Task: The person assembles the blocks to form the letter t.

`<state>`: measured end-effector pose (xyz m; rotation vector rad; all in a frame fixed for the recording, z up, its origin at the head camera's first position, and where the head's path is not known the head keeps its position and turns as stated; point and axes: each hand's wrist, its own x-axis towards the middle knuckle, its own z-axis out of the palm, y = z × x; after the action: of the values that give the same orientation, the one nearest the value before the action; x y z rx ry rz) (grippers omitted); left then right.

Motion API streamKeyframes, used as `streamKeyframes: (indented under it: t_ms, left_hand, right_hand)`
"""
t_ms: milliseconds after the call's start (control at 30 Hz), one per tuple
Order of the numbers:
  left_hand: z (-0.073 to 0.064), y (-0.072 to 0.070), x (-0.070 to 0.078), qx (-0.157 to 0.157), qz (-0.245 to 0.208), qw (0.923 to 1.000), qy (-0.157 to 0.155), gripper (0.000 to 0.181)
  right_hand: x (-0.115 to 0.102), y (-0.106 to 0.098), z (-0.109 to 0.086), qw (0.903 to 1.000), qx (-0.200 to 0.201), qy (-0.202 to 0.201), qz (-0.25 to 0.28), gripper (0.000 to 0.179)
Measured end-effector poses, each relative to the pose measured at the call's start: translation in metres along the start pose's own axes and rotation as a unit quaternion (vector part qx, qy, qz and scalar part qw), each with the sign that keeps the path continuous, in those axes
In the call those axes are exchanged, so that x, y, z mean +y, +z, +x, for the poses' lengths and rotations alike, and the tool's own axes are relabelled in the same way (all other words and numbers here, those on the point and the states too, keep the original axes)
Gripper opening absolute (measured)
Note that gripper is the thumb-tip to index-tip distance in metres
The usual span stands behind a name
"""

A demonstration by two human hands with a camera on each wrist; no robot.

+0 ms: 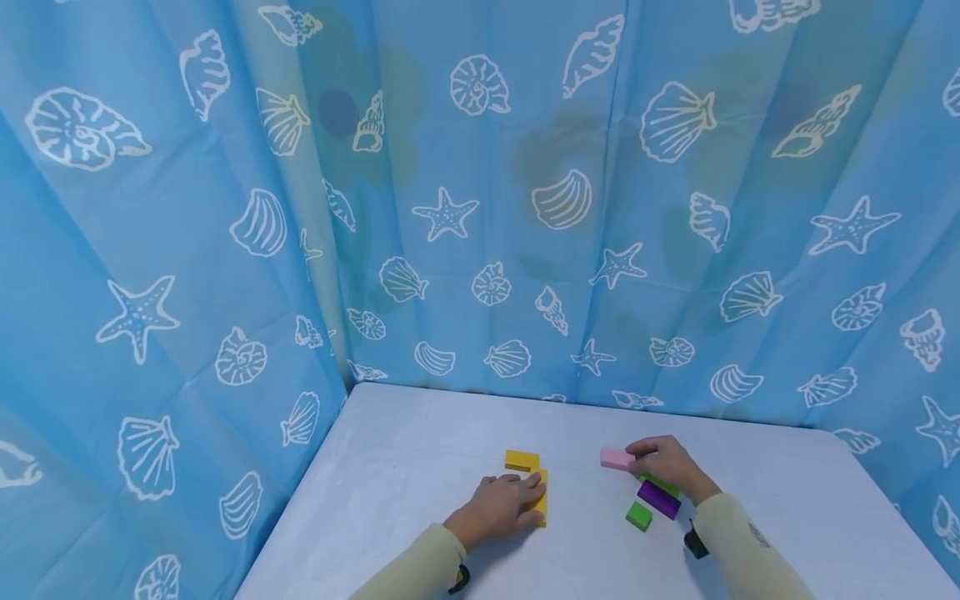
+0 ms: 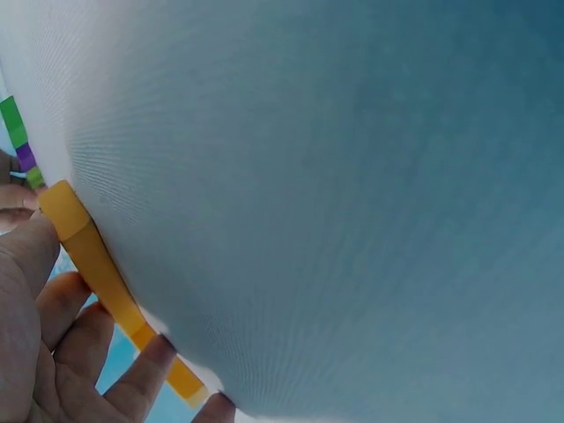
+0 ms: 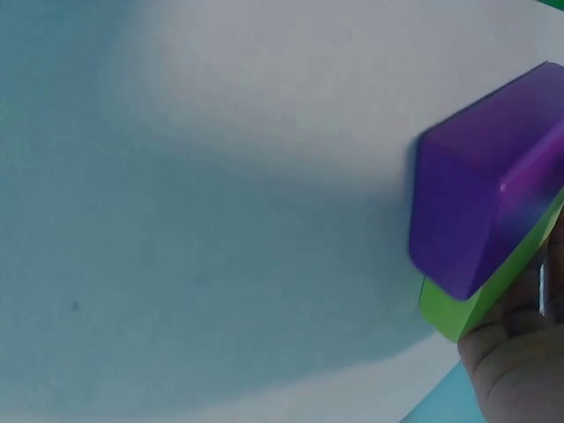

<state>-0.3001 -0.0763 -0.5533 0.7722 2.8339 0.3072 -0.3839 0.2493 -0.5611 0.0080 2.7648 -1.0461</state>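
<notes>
In the head view my left hand (image 1: 497,510) rests against the left side of a long yellow block (image 1: 541,500), one fingertip over its far end. A shorter yellow block (image 1: 522,459) lies just beyond. The left wrist view shows the thumb and fairly straight fingers along the yellow block (image 2: 106,280). My right hand (image 1: 670,463) pinches the right end of a pink block (image 1: 615,458). Beneath that hand is a light green block (image 1: 663,483), partly covered, beside a purple block (image 1: 658,500). In the right wrist view the purple block (image 3: 480,185) stands against the light green block (image 3: 451,310).
A small green block (image 1: 639,516) lies on the white table (image 1: 585,558), nearer to me than the purple one. Blue curtains (image 1: 480,233) with white shell prints rise behind the table and along its left side.
</notes>
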Motion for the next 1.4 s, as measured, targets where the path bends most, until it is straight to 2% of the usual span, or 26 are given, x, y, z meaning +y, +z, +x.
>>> streamKeyframes:
  t_ms: [233, 500, 867, 1100, 1400]
  left_hand:
    - [0.002, 0.007, 0.004, -0.010, -0.001, 1.0000, -0.001, 0.053]
    - [0.003, 0.009, 0.008, -0.013, 0.000, 0.9999, 0.006, 0.054]
    - [0.005, 0.004, 0.007, -0.002, 0.007, 0.9998, 0.017, 0.053]
    - [0.005, 0.005, 0.007, 0.002, 0.008, 0.9999, 0.012, 0.055]
    - [0.003, 0.005, 0.001, 0.010, 0.007, 0.9999, 0.006, 0.055]
  right_hand:
    - [0.006, -0.008, -0.009, 1.0000, -0.003, 0.002, 0.009, 0.041]
    - [0.014, 0.001, -0.008, 0.9999, 0.009, -0.009, -0.004, 0.038]
    - [-0.003, 0.003, -0.007, 0.9997, 0.010, -0.012, -0.018, 0.034]
    - [-0.012, 0.007, -0.007, 0.9997, 0.000, -0.011, -0.020, 0.033]
    - [-0.041, 0.022, -0.004, 0.9990, -0.018, -0.021, -0.036, 0.032]
